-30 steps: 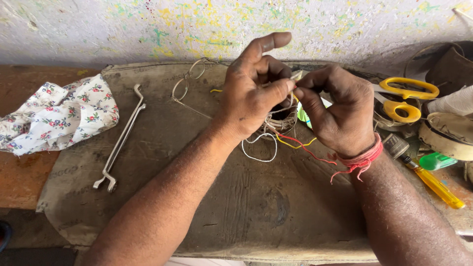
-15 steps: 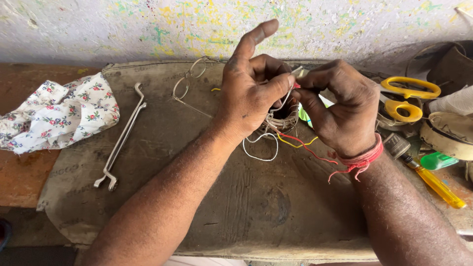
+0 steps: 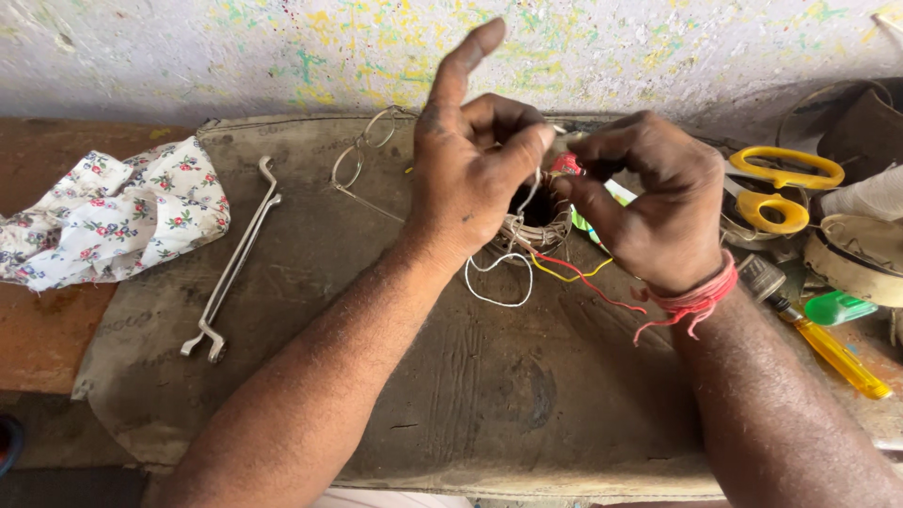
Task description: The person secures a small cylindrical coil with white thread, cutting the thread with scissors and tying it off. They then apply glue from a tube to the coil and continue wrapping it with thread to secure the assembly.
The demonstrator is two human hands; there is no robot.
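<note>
2 bare forearms rise from the bottom edge and meet over a worn brown mat (image 3: 489,395) laid on a bench. Both hands are close together, fingertips almost touching, above a small round wire coil (image 3: 538,226) that sits near the middle of the mat. On the left hand (image 3: 470,179) the index finger sticks straight up while thumb and remaining fingers curl in, pinching a thin white wire (image 3: 499,282) that loops down below the coil. The right hand (image 3: 649,202), a red thread band (image 3: 696,301) at its wrist, is bent at the wrist with thumb and forefinger nipped together on something small at the coil's top edge; what it grips cannot be made out. Red and yellow wires (image 3: 583,277) trail from the coil toward that wrist. To the left lie a metal spanner (image 3: 235,263), wire-framed spectacles (image 3: 362,160) and a flowered cloth (image 3: 113,212). To the right lie a yellow-handled screwdriver (image 3: 832,353) and yellow-handled scissors (image 3: 781,188). Behind everything stands a paint-flecked pale wall (image 3: 235,47).
</note>
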